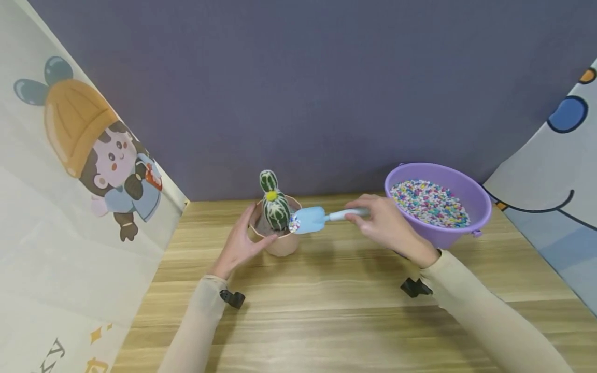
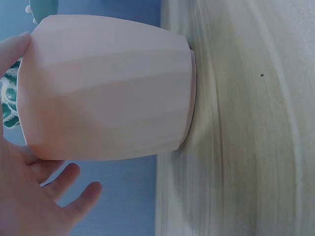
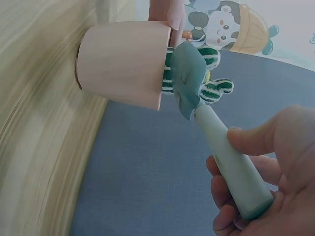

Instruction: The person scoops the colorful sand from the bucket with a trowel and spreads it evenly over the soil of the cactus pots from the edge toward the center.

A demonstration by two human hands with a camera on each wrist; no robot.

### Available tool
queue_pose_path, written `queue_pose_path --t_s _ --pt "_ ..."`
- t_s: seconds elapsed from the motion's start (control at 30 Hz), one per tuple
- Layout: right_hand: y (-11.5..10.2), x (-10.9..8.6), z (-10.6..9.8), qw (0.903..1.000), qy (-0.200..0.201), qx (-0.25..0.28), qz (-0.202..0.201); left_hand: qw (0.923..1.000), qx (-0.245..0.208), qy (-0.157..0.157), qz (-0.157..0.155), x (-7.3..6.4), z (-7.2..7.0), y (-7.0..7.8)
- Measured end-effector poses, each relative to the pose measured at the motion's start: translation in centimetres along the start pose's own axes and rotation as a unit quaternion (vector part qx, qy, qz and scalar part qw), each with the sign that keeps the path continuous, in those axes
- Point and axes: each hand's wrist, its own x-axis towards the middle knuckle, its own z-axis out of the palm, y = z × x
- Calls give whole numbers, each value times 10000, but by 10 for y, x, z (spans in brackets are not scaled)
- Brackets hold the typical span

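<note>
Two printed panels (image 1: pixel 42 248) flank the blue-grey backdrop (image 1: pixel 308 93) behind your wood-grain table (image 1: pixel 317 316); your right hand (image 1: pixel 387 221) grips the trowel (image 1: pixel 311 220), your left hand (image 1: pixel 240 244) holds the pot (image 1: pixel 282 246) at its rim.

Big pale pink pot (image 2: pixel 106 88) lying sideways across the view, base down on the wood-grain surface (image 2: pixel 251 128)! The left grip (image 2: pixel 27 196) straddles its rim, two fingers clear of the wall. Green-and-white cactus (image 2: pixel 10 96) peeking past the rim, blue backdrop (image 2: pixel 120 196) behind, blue-green object (image 2: pixel 44 7) at the corner!
</note>
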Motion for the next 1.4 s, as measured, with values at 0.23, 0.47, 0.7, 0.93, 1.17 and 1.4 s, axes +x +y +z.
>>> queue_pose_path --t_s 0.23,0.47,0.7,0.93,1.17,1.4 --pt "-4 11 -2 9994 -96 -331 -85 9996 19 263 77 3 3 -1" --pt "-11 26 -11 9979 -417 -489 -11 9971 -171 745 -31 -1 20 5" --pt "-15 34 -21 9963 -533 -665 -91 9928 132 1145 -336 -7 35 25" --pt "-22 41 -28 9947 -657 -757 -248 9914 419 1185 -352 -7 34 36" --pt "-26 47 -30 9933 -866 -733 -209 9970 155 756 -51 1 27 26" --pt "-30 53 -32 9909 -1116 -671 -339 9994 -122 245 192 10 15 9"
